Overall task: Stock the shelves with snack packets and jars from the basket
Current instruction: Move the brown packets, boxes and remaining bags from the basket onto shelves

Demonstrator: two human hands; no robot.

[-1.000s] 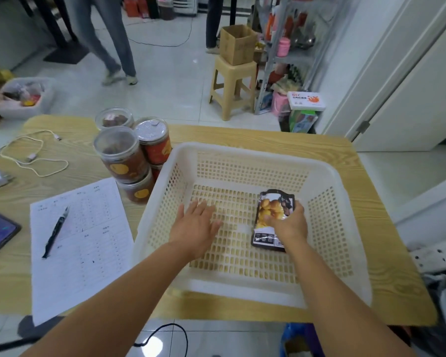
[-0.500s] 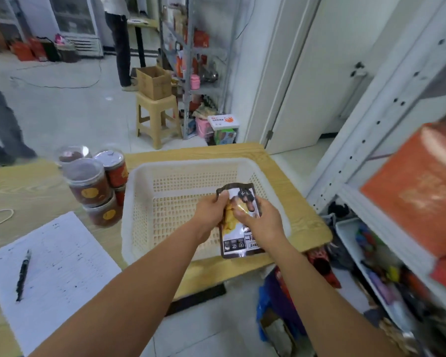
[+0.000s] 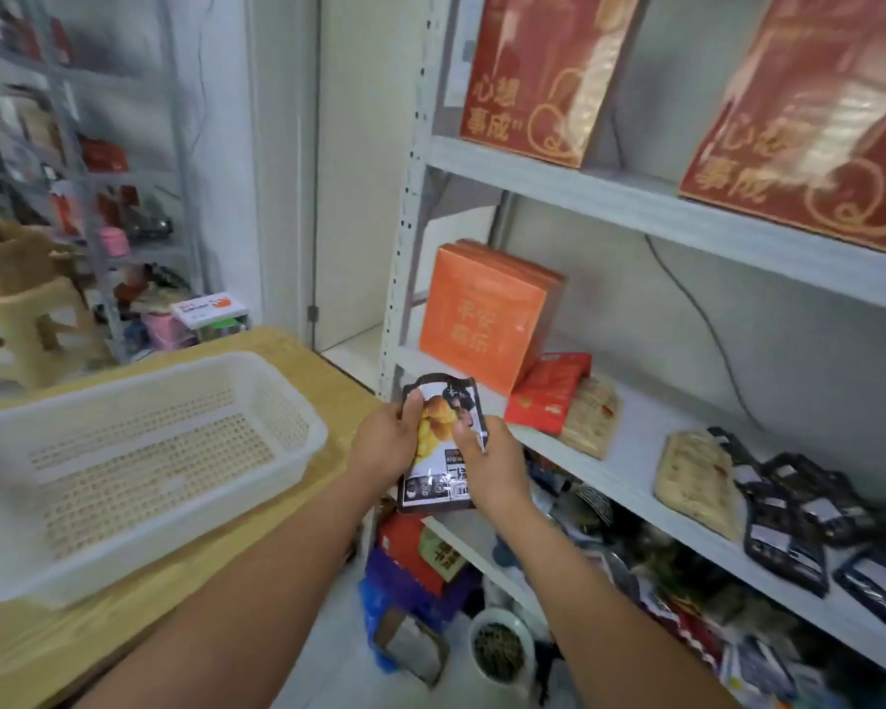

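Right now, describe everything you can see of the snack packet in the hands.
The snack packet is a glossy pouch with a dark border, a pale top, a yellow food picture in the middle and black-and-white print below. It stands upright in the air, facing the camera, between the basket and the shelf. The left hand pinches its left edge, the right hand its right edge.

L hand [image 3: 387,442] & R hand [image 3: 492,465] bare, forearms bare to frame edge.

Wooden table [image 3: 298,350], 9 o'clock, bore white perforated plastic basket [image 3: 175,372] | grey metal shelf [image 3: 635,455], 3 o'clock, held orange box [image 3: 482,319], black packets [image 3: 788,509]
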